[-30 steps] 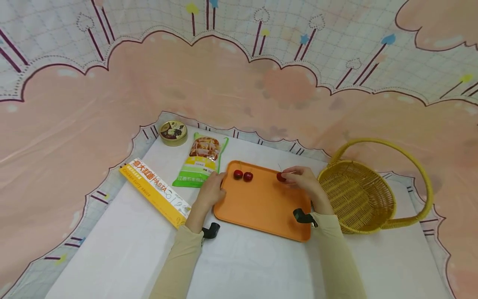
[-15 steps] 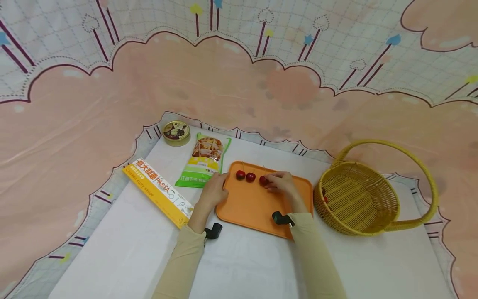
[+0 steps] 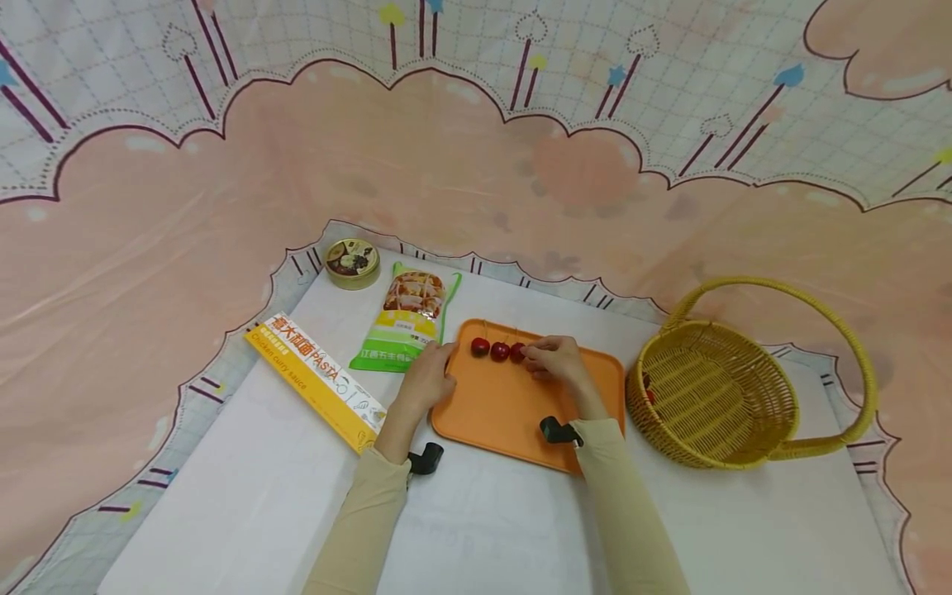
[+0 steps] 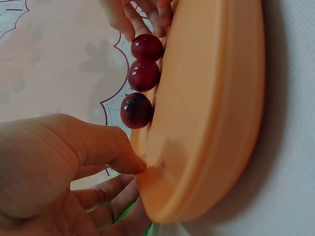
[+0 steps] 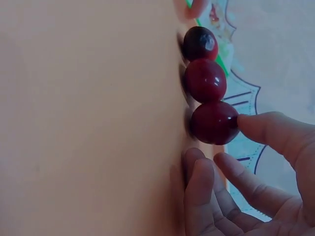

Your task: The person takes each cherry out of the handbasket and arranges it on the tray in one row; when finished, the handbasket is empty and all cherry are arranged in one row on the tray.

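Note:
Three dark red cherries [image 3: 500, 352] sit in a touching row along the far side of an orange tray [image 3: 513, 413], stems up in the head view. My left hand [image 3: 427, 378] grips the tray's left end, its thumb on the rim and the other fingers outside it. At the row's right end, one fingertip of my right hand [image 3: 559, 361] touches the rightmost cherry [image 5: 215, 123]. The other fingers stand apart from that cherry in the right wrist view, relaxed and bent near the tray.
A yellow wicker basket [image 3: 680, 442] with a tall handle stands right of the tray, a small red thing [image 3: 650, 397] at its left inner wall. Leftward lie a green-and-yellow food bag [image 3: 405, 318], a pasta box [image 3: 316, 382] and a round tin [image 3: 353, 264]. A printed cloth hangs behind.
My right hand has carried the third cherry leftward across the tray and set it against the other two. Its fingers have since loosened. The left hand stays on the tray's edge.

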Demonstrator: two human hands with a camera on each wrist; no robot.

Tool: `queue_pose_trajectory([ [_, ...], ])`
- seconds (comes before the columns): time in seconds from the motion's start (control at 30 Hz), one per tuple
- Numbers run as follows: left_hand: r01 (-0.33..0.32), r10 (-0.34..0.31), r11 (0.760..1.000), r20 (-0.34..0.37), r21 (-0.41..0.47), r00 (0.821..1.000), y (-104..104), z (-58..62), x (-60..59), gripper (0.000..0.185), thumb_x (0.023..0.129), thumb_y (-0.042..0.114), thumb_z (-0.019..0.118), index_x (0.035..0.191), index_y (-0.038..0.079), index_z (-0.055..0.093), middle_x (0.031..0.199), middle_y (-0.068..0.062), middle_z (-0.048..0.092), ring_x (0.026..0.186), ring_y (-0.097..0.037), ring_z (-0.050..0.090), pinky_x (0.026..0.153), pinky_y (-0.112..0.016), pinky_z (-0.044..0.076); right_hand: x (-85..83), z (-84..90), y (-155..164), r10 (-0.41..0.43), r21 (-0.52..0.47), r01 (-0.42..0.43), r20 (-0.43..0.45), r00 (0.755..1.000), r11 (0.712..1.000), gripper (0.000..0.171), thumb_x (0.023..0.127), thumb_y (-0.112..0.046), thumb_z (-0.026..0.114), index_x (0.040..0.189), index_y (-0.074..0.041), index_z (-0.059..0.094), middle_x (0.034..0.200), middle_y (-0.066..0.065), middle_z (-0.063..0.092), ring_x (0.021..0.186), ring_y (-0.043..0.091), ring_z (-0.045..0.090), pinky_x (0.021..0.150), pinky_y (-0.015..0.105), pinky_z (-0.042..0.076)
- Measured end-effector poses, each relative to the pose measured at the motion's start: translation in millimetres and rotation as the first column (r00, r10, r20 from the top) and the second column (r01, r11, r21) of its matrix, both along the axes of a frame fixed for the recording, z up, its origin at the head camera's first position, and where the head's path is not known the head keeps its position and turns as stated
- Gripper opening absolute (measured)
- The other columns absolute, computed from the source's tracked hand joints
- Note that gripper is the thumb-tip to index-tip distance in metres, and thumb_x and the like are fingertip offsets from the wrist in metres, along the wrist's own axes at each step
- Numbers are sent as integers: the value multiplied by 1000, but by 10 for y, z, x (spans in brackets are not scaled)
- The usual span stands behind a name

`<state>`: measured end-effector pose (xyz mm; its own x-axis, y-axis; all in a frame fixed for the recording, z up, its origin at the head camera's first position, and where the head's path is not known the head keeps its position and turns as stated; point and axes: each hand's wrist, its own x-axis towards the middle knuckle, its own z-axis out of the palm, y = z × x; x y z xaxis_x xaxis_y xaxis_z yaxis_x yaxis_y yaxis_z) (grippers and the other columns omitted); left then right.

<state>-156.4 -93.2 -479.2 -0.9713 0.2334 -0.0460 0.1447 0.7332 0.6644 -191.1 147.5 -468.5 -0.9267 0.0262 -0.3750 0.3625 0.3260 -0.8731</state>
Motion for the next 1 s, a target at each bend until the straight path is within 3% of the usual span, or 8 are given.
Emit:
queue_pose_trajectory([
  [0.2,3,-2,1000,2,-8,1000,-8,1,0,59,82,-5,62,140,-3,51,112,-20,53,89,-27,49,84,-42,45,-3,0,-1,17,5,-17,-14,1000,1000,29,93,-10,66,115,8,64,103,21,70,73,15,68,69,28,57],
  [0.3,0,0,1000,3,-9,1000,-8,9,-2,59,82,-5,62,140,-2,52,113,-20,54,90,-28,49,85,-43,45,-13,-1,-12,13,24,-13,-14,1000,1000,31,93,-15,67,116,6,64,105,20,69,74,16,66,70,28,56],
  [0.43,-2,2,1000,6,-6,1000,-1,16,-1,59,81,-5,61,140,-2,51,113,-21,54,90,-29,50,85,-43,45,-32,-8,-44,0,42,3,-76,997,999,35,92,-20,69,114,6,65,104,21,68,74,18,67,69,28,56],
  [0.6,2,-2,1000,12,-6,1000,7,1,11,59,82,-5,62,140,-2,51,112,-20,54,88,-27,49,82,-41,45,-47,-49,-96,0,60,9,-148,989,998,30,91,-16,71,110,7,67,99,21,71,72,19,69,64,26,55],
  [0.87,3,-3,1000,0,3,1000,4,4,11,59,81,-5,62,139,-3,52,108,-19,53,85,-27,48,79,-40,44,-49,-77,-71,-32,69,42,-135,990,997,25,92,-11,67,107,9,68,100,24,71,73,21,70,65,28,56],
  [1.0,0,0,1000,-2,-5,1000,-5,5,-4,59,80,-5,63,139,-3,52,109,-19,53,86,-27,48,79,-40,44,-39,-75,-15,-8,83,17,-106,994,996,28,92,-12,67,108,10,67,101,24,70,72,18,69,67,28,56],
])
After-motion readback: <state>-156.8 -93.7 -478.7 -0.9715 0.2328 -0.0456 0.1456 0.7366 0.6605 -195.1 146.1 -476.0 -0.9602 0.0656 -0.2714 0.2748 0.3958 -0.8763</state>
